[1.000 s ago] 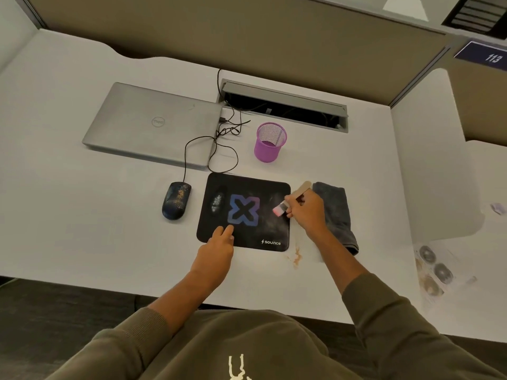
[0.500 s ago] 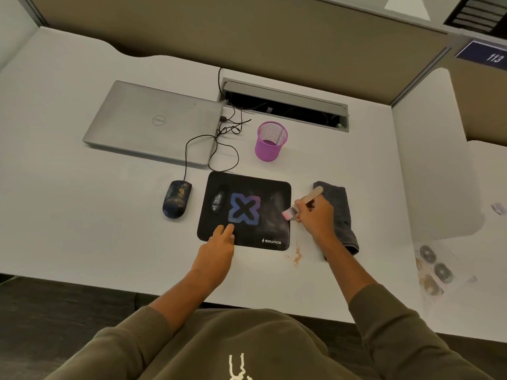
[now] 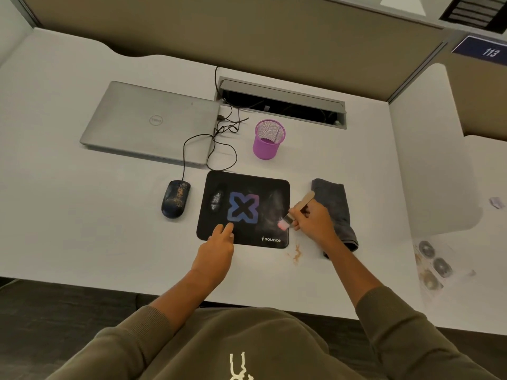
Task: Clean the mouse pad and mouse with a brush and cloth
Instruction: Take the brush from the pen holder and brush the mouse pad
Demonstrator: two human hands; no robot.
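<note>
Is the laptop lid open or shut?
Shut. The laptop lies flat on the desk with its logo facing up; no screen or keyboard shows.

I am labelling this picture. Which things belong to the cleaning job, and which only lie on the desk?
Job: mouse pad, mouse, brush in the right hand, grey cloth, left hand on the pad.

Lying about: laptop, purple cup, cable.
</note>
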